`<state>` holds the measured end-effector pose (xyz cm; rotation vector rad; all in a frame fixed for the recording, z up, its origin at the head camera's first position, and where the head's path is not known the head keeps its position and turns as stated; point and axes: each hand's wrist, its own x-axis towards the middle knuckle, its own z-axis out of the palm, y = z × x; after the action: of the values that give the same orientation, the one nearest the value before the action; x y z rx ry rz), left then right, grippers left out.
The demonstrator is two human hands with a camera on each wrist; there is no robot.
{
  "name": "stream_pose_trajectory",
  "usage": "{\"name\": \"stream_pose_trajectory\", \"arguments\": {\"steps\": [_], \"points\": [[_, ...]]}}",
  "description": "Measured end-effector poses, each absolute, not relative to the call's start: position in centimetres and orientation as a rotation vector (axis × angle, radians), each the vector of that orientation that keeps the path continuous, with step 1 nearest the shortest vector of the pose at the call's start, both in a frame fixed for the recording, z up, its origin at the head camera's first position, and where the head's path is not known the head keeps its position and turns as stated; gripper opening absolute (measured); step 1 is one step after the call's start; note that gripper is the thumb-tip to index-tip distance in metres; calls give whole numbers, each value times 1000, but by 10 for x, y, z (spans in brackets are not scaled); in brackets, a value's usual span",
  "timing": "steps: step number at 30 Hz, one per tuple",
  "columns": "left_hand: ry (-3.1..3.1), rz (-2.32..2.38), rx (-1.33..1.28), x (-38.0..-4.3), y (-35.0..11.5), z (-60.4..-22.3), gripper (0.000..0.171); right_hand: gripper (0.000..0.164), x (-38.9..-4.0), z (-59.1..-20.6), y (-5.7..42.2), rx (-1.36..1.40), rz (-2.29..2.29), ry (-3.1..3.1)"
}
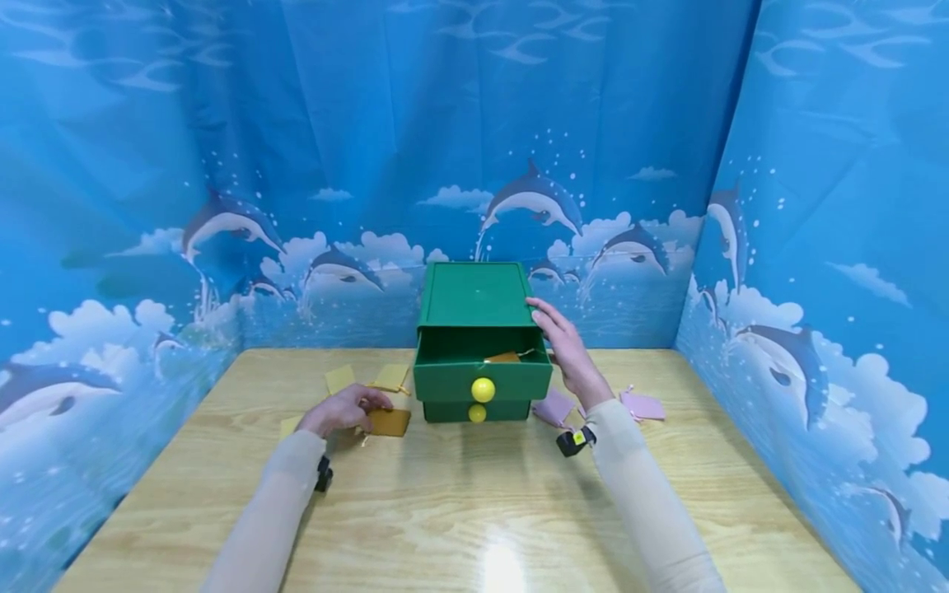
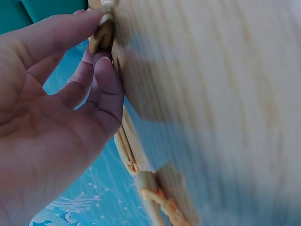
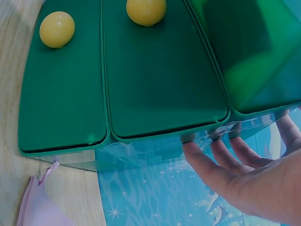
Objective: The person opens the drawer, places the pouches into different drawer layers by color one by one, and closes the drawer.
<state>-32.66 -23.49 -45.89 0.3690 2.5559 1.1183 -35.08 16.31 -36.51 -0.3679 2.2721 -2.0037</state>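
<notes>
Closest to me, two pale sleeves [image 1: 259, 515] reach across the worktop [image 1: 445, 502]. The left hand [image 1: 341, 410] pinches a brown pouch [image 1: 391, 422] between thumb and fingers, out in front of the green cabinet [image 1: 478, 295]. The right hand [image 1: 569, 354] grips nothing; its fingertips rest against the cabinet's side. Between the two hands, the upper drawer [image 1: 443, 382] is pulled out, another brown pouch [image 1: 502, 357] inside it. The drawer fronts [image 3: 61, 94] below are shut. I'd judge the stowing only partly done: one pouch is in, the pinched one is not, and yellow pouches [image 1: 340, 379] around the left hand and lilac pouches [image 1: 642, 405] by the right wrist remain outside.
</notes>
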Motion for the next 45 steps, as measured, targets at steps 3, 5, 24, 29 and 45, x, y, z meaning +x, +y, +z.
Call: {"name": "stream_pose_trajectory", "arguments": {"steps": [3, 5, 24, 29, 45], "points": [[2552, 1113, 330, -326, -236, -459, 44, 52, -351, -364, 163, -371, -2005, 2269], [2555, 1107, 328, -327, -237, -460, 42, 52, -351, -364, 163, -373, -2008, 2264], [2563, 1140, 345, -326, -236, -457, 25, 49, -351, -365, 162, -373, -2004, 2275], [2578, 1239, 323, -326, -236, -450, 23, 51, -351, -362, 163, -364, -2008, 2288], [2663, 1572, 81, -321, -233, -428, 33, 49, -351, -364, 161, -338, -2001, 2276]]}}
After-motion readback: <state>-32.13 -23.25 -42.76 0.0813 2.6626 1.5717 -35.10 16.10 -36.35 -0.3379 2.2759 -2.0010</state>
